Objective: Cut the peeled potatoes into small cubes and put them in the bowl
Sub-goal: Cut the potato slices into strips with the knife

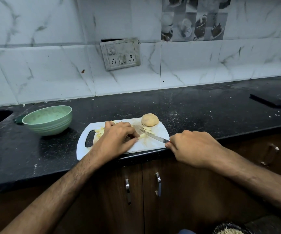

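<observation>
**Potato dicing: strips under the blade, one half uncut**

Setup: white plastic cutting board (153,144) at the front edge of a black speckled countertop (195,105). Pale green bowl (48,119) stands on the counter to the left of the board, apart from it; I cannot make out any potato in it from this angle.

Left hand (117,139): palm down on the board, fingers curled, thumb and fingertips pinching a small bundle of potato strips (142,135) at mid-board. More cut potato pieces (100,131) show at the far-left side of that hand, near the board's handle slot.

Right hand (192,147): fingers closed round the handle of a small kitchen knife (153,135); handle mostly hidden. Blade runs toward the strips, tip on or just over the board beside the left fingertips.

Half potato (150,119): peeled, sitting dome-up at the board's back-right corner, apparently on its flat cut face. A few loose strips lie between it and the blade.

Handling judgement: raw potato is firm and light, but its wet starchy faces likely slip. Strips should be held bundled, close behind the cut line, fingertips tucked back. The half should stay flat-face down and be held over its dome.
</observation>
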A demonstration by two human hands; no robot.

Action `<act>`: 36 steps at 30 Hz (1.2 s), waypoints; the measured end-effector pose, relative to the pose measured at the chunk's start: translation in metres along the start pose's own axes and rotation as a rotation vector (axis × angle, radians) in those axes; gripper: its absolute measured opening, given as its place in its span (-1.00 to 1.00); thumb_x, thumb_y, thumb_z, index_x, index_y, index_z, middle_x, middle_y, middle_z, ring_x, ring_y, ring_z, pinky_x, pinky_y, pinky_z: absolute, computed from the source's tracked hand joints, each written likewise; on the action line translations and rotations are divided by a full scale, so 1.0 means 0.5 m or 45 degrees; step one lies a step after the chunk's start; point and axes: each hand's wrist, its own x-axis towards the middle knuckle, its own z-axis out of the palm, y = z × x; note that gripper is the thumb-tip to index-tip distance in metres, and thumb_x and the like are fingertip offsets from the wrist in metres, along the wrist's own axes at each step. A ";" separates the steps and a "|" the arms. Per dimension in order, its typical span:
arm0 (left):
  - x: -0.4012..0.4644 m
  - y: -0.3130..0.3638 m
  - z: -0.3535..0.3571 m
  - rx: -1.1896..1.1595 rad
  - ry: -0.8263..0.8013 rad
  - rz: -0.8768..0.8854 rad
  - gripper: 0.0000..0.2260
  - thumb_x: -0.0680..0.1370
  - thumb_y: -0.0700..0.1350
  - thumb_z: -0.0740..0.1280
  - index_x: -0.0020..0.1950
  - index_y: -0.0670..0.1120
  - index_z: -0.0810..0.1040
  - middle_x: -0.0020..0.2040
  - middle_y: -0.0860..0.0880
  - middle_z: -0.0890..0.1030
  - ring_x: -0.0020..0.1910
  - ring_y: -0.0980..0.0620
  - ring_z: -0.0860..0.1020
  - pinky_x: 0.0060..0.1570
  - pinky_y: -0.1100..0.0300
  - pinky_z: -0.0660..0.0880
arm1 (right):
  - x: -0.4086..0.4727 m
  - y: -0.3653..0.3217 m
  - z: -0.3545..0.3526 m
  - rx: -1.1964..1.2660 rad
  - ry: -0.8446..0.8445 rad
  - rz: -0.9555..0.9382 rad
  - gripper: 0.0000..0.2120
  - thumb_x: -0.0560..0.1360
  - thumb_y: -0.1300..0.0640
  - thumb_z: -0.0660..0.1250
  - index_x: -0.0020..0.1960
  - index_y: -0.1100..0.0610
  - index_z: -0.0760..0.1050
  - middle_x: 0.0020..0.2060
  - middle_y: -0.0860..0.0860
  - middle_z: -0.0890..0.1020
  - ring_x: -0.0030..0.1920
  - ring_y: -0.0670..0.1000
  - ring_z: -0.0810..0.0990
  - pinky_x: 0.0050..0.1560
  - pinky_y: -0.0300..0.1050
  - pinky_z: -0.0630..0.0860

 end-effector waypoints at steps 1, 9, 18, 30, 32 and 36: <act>0.000 0.000 0.000 -0.001 -0.006 0.003 -0.98 0.53 -0.01 0.47 -0.05 0.11 0.67 -0.14 0.21 0.57 -0.07 0.27 0.46 -0.02 0.13 0.09 | 0.001 -0.002 0.000 0.013 -0.008 -0.001 -0.68 0.66 -0.14 -0.01 -0.08 0.01 0.37 0.02 0.06 0.61 0.00 0.16 0.59 -0.14 0.00 0.38; 0.003 0.002 0.002 -0.046 -0.005 -0.009 -0.97 0.52 -0.05 0.49 -0.08 0.10 0.69 -0.16 0.21 0.57 -0.08 0.26 0.46 -0.03 0.11 0.09 | 0.014 -0.021 0.003 0.084 -0.120 0.028 -0.75 0.66 -0.09 0.04 -0.01 0.03 0.38 0.05 0.06 0.58 -0.08 0.12 0.51 -0.12 -0.01 0.35; -0.005 -0.001 0.008 -0.037 0.043 -0.003 -0.99 0.53 -0.03 0.47 -0.08 0.09 0.69 -0.17 0.24 0.52 -0.08 0.29 0.41 0.01 0.09 0.09 | -0.003 -0.018 0.009 -0.027 0.099 0.002 -0.63 0.68 -0.12 -0.05 0.03 0.04 0.46 0.01 0.06 0.60 0.00 0.15 0.59 -0.16 -0.02 0.32; -0.010 0.003 0.006 -0.045 0.051 -0.023 -0.96 0.54 -0.04 0.47 -0.03 0.08 0.71 -0.14 0.20 0.53 -0.03 0.18 0.49 0.03 0.06 0.11 | -0.007 -0.028 0.004 -0.019 0.040 -0.023 -0.72 0.68 -0.10 -0.03 -0.07 0.00 0.34 0.02 0.07 0.59 -0.01 0.14 0.58 -0.16 -0.03 0.33; -0.011 0.003 0.007 -0.039 0.062 -0.023 -0.95 0.54 -0.03 0.47 -0.01 0.08 0.72 -0.13 0.19 0.53 -0.02 0.15 0.51 0.03 0.06 0.11 | -0.008 -0.025 -0.005 -0.004 0.063 -0.008 -0.72 0.68 -0.11 -0.05 -0.09 -0.01 0.30 0.01 0.06 0.59 -0.05 0.13 0.56 -0.16 -0.02 0.33; -0.010 0.000 0.008 -0.052 0.073 -0.028 -0.94 0.53 -0.01 0.48 -0.02 0.09 0.73 -0.14 0.19 0.54 -0.04 0.15 0.51 0.01 0.06 0.12 | -0.010 -0.031 -0.003 0.001 0.047 -0.030 -0.71 0.67 -0.12 -0.04 -0.09 0.00 0.32 0.01 0.07 0.58 -0.07 0.14 0.54 -0.15 -0.03 0.33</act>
